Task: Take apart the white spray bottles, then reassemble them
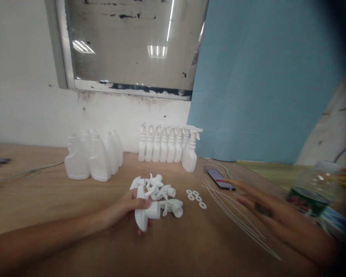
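My left hand (pixel 134 206) is closed around a white trigger spray head (pixel 143 211), its round collar facing right. Just behind and beside it lies a loose pile of more white spray heads (pixel 168 192). My right hand (pixel 256 206), somewhat blurred, hovers at the right with fingers stretched out and nothing visible in them. Its fingertips come near the lower end of a phone (pixel 220 179); whether they touch it I cannot tell. Thin white dip tubes (pixel 236 219) lie between the hands, partly beneath the right one. Several small white ring washers (pixel 198 199) rest left of the tubes.
White bottles without tops (pixel 100 161) stand at the back left. A row of bottles fitted with spray heads (pixel 167 144) lines the wall. At the right edge stands a clear plastic bottle (pixel 314 188) with a green label. A cable (pixel 40 168) crosses the table at left.
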`<state>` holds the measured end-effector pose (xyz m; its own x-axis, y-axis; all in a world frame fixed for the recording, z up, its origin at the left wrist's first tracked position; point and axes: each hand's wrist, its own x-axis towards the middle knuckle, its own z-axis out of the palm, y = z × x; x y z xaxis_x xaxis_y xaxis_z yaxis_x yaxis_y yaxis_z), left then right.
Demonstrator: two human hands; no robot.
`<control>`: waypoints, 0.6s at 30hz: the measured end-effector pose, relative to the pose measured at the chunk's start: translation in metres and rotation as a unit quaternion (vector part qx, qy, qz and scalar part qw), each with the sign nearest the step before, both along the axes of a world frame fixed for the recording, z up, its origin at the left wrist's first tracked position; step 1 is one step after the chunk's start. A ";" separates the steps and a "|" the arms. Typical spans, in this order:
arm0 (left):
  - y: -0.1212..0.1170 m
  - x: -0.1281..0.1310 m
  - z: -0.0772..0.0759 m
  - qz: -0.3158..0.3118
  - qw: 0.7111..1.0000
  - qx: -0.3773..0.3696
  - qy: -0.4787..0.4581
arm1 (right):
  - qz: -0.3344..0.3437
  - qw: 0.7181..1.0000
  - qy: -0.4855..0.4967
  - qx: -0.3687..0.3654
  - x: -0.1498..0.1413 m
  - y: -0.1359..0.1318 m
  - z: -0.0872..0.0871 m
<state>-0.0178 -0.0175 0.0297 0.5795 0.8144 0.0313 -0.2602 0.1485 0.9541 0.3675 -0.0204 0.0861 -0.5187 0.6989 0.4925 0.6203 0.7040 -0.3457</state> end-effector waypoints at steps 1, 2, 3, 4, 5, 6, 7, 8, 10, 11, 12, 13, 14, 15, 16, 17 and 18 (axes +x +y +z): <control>0.003 0.001 -0.004 -0.020 0.999 -0.009 -0.024 | -0.063 0.996 0.046 -0.039 0.005 0.011 0.005; 0.006 0.005 -0.009 -0.046 0.998 -0.017 -0.047 | -0.108 0.985 0.089 -0.101 0.006 0.022 0.010; 0.008 0.011 -0.014 -0.077 0.995 -0.023 -0.066 | -0.140 0.965 0.133 -0.177 0.005 0.032 0.015; 0.011 0.018 -0.020 -0.108 0.991 -0.029 -0.079 | -0.150 0.938 0.171 -0.261 0.002 0.042 0.019; 0.013 0.024 -0.026 -0.136 0.986 -0.034 -0.088 | -0.144 0.910 0.202 -0.332 -0.002 0.052 0.021; 0.016 0.031 -0.032 -0.156 0.982 -0.040 -0.093 | -0.131 0.885 0.225 -0.386 -0.006 0.062 0.023; 0.019 0.036 -0.037 -0.169 0.980 -0.046 -0.099 | -0.119 0.862 0.239 -0.430 -0.010 0.072 0.024; 0.022 0.039 -0.042 -0.176 0.977 -0.053 -0.105 | -0.111 0.845 0.244 -0.463 -0.014 0.081 0.023; 0.027 0.041 -0.049 -0.178 0.975 -0.059 -0.120 | -0.121 0.823 0.235 -0.502 -0.017 0.098 0.018; 0.029 0.040 -0.051 -0.177 0.974 -0.056 -0.126 | -0.133 0.820 0.228 -0.508 -0.017 0.106 0.014; 0.030 0.038 -0.053 -0.176 0.974 -0.051 -0.130 | -0.146 0.820 0.221 -0.508 -0.016 0.112 0.009; 0.031 0.036 -0.054 -0.179 0.974 -0.045 -0.133 | -0.159 0.821 0.216 -0.503 -0.015 0.118 0.003; 0.032 0.033 -0.054 -0.183 0.973 -0.039 -0.134 | -0.170 0.824 0.214 -0.496 -0.013 0.123 -0.003; 0.032 0.031 -0.055 -0.185 0.973 -0.033 -0.137 | -0.180 0.828 0.214 -0.486 -0.010 0.128 -0.010; 0.033 0.029 -0.056 -0.186 0.972 -0.031 -0.140 | -0.192 0.833 0.215 -0.472 -0.007 0.131 -0.016; 0.033 0.028 -0.056 -0.184 0.972 -0.031 -0.144 | -0.204 0.840 0.216 -0.454 -0.004 0.134 -0.022; 0.033 0.028 -0.057 -0.179 0.972 -0.033 -0.148 | -0.218 0.848 0.216 -0.431 -0.001 0.137 -0.027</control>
<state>0.0098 0.0156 -0.0268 0.8002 0.5675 0.1938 -0.4413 0.3385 0.8310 0.3665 0.1164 0.0587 -0.0187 0.9752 -0.2206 0.4405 -0.1900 -0.8774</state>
